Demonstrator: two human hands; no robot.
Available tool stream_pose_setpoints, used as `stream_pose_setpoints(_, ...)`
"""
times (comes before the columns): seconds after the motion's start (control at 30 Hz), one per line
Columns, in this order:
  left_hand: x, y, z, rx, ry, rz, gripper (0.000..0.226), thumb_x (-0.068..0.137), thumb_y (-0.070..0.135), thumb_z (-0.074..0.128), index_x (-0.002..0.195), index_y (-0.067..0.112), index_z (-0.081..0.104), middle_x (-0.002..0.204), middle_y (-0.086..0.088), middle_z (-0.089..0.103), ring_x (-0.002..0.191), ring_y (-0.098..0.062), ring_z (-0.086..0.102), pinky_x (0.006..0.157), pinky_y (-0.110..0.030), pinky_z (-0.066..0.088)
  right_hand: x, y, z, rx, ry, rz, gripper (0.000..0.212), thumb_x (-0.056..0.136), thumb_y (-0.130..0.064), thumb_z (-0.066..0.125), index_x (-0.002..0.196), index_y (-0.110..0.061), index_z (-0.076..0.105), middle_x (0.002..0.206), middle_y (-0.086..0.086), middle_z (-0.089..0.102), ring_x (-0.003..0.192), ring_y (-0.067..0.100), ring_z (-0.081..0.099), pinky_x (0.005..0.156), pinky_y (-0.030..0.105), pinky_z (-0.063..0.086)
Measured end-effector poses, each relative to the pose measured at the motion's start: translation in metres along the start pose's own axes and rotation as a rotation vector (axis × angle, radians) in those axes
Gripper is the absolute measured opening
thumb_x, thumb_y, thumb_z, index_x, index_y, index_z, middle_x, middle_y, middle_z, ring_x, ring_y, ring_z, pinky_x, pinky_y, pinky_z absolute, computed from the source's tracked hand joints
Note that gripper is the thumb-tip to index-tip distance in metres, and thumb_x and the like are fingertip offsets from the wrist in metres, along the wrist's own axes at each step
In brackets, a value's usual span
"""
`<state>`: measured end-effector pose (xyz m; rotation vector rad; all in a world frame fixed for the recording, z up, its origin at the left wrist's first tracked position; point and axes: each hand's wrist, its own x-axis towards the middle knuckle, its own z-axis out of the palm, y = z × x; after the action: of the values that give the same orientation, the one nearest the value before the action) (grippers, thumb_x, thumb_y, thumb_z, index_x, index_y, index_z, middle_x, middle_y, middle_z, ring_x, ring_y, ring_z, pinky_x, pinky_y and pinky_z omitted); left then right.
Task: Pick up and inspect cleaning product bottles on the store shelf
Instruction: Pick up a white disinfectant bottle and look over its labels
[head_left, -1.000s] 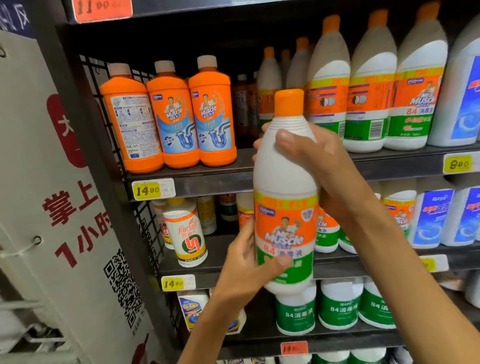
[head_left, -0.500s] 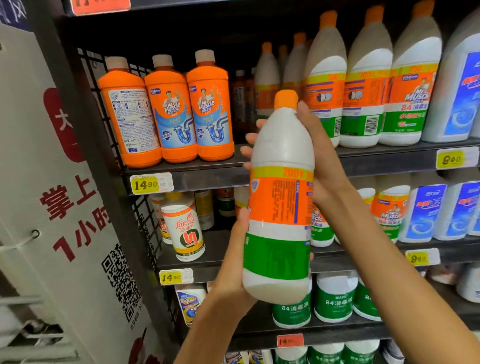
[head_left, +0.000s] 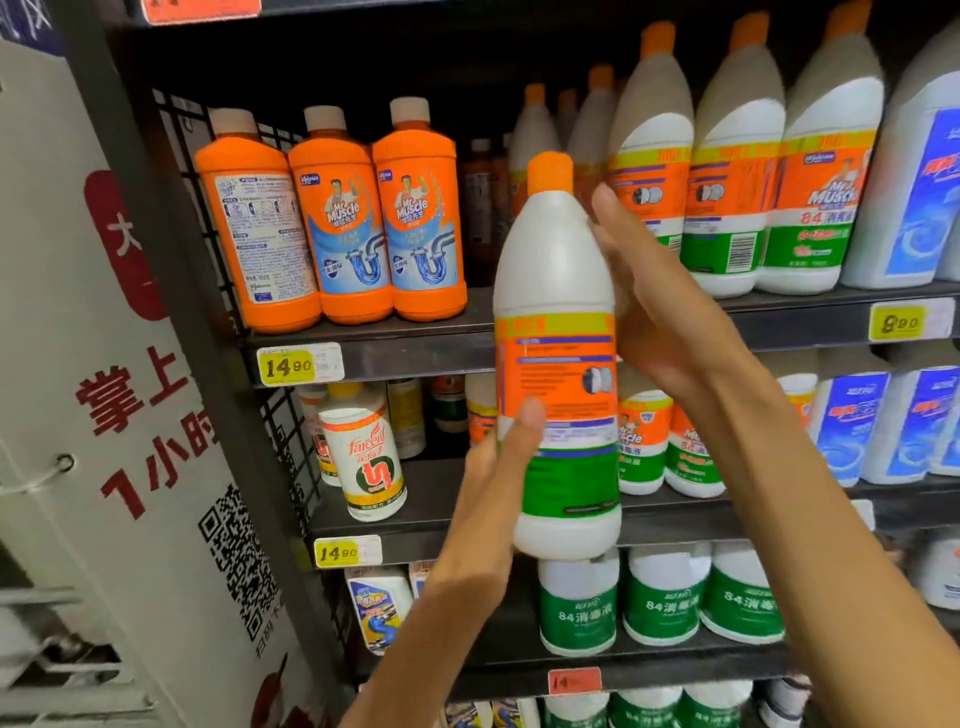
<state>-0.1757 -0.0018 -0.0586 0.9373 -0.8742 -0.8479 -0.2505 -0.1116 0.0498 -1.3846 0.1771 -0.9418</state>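
I hold a white bottle (head_left: 558, 358) with an orange cap upright in front of the shelves. Its back label, orange over green with small print, faces me. My left hand (head_left: 501, 467) grips its lower left side, thumb pressed on the label. My right hand (head_left: 654, 312) holds its upper right side, with the fingers hidden behind the bottle and the thumb lying along its shoulder. More bottles of the same kind (head_left: 727, 171) stand on the upper shelf behind.
Three orange drain-cleaner bottles (head_left: 337, 218) stand at the upper left. Blue-labelled white bottles (head_left: 919, 171) fill the right. Green-labelled bottles (head_left: 660, 597) sit on a lower shelf. A white and yellow can (head_left: 366, 457) stands mid-left. A white sign panel (head_left: 104, 415) borders the shelving.
The bottle has turned in my hands from its front label to its back label. My left thumb now lies across the label and my right hand has shifted to the bottle's right side.
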Motion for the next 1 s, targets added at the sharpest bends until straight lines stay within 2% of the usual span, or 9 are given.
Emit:
stream_pose_setpoints(0.13,0.002,0.003,-0.01,-0.346,-0.202,-0.177,0.064,0.073,0.059,0.052,0.116,0.014,0.066,0.103,-0.014,0.071,0.087,-0.028,0.07,0.072,-0.042,0.058,-0.001,0.013,0.0,0.289,-0.087,0.165,0.074,0.08,-0.05,0.052,0.138,-0.005,0.043,0.136,0.021,0.047,0.132,0.034,0.042,0.108,0.046,0.036)
stream_pose_setpoints(0.23,0.003,-0.002,-0.014,-0.319,-0.241,-0.265,0.081,0.076,0.064,0.044,0.131,0.007,0.053,0.11,-0.022,0.065,0.09,-0.034,0.066,0.078,-0.045,0.055,0.003,0.02,0.005,0.324,-0.054,0.229,0.068,0.083,-0.053,0.054,0.133,-0.008,0.048,0.128,0.02,0.054,0.129,0.036,0.046,0.106,0.048,0.04)
stream_pose_setpoints(0.37,0.006,-0.006,-0.02,-0.154,-0.116,-0.146,0.066,0.081,0.061,0.043,0.129,0.018,0.056,0.124,-0.011,0.065,0.116,-0.028,0.06,0.1,-0.047,0.046,0.008,0.02,0.0,0.179,0.066,0.115,0.038,0.089,-0.047,0.057,0.11,-0.017,0.065,0.098,0.006,0.073,0.095,0.021,0.069,0.079,0.036,0.057)
stream_pose_setpoints(0.43,0.007,-0.003,-0.019,0.039,-0.033,-0.04,0.064,0.074,0.065,0.051,0.124,0.026,0.059,0.12,0.001,0.068,0.114,-0.017,0.062,0.098,-0.04,0.048,0.007,0.017,-0.002,0.032,0.113,0.028,0.026,0.09,-0.044,0.057,0.096,-0.021,0.067,0.091,0.002,0.075,0.087,0.016,0.071,0.075,0.033,0.059)
stream_pose_setpoints(0.53,0.009,-0.006,-0.009,0.239,0.067,0.107,0.061,0.061,0.072,0.064,0.109,0.033,0.062,0.104,0.011,0.073,0.098,-0.008,0.068,0.078,-0.02,0.055,0.005,0.017,0.001,-0.048,0.129,-0.058,0.027,0.092,-0.043,0.056,0.096,-0.018,0.067,0.092,0.002,0.075,0.088,0.014,0.071,0.08,0.032,0.057)
stream_pose_setpoints(0.63,0.012,-0.011,-0.001,0.183,0.137,0.182,0.045,0.067,0.06,0.068,0.1,0.03,0.064,0.094,0.014,0.074,0.089,-0.005,0.07,0.068,-0.013,0.053,0.006,0.014,0.0,-0.061,0.037,-0.075,0.031,0.093,-0.045,0.052,0.101,-0.019,0.067,0.1,0.003,0.074,0.097,0.015,0.069,0.082,0.031,0.057)
stream_pose_setpoints(0.77,0.017,-0.008,-0.003,-0.079,0.048,0.063,0.066,0.045,0.073,0.075,0.096,0.031,0.074,0.102,0.003,0.074,0.095,-0.014,0.07,0.076,-0.028,0.058,0.011,0.012,-0.006,0.146,-0.081,-0.073,0.028,0.095,-0.037,0.05,0.095,-0.022,0.073,0.101,0.0,0.074,0.099,0.013,0.068,0.078,0.025,0.055)
stream_pose_setpoints(0.87,0.02,-0.005,-0.002,-0.205,-0.113,-0.019,0.048,0.065,0.065,0.06,0.096,0.032,0.076,0.103,-0.001,0.074,0.093,-0.016,0.07,0.078,-0.032,0.057,0.017,0.019,-0.006,0.288,-0.174,-0.003,0.028,0.091,-0.042,0.054,0.09,-0.025,0.077,0.1,0.005,0.073,0.097,0.019,0.069,0.083,0.036,0.055)
stream_pose_setpoints(1.0,0.032,0.001,-0.009,-0.128,-0.164,-0.003,0.051,0.072,0.064,0.05,0.107,0.035,0.071,0.113,-0.001,0.071,0.104,-0.016,0.067,0.086,-0.034,0.055,0.025,0.018,-0.006,0.26,-0.129,-0.057,0.027,0.089,-0.04,0.057,0.079,-0.026,0.078,0.09,0.005,0.074,0.089,0.021,0.07,0.088,0.044,0.054)
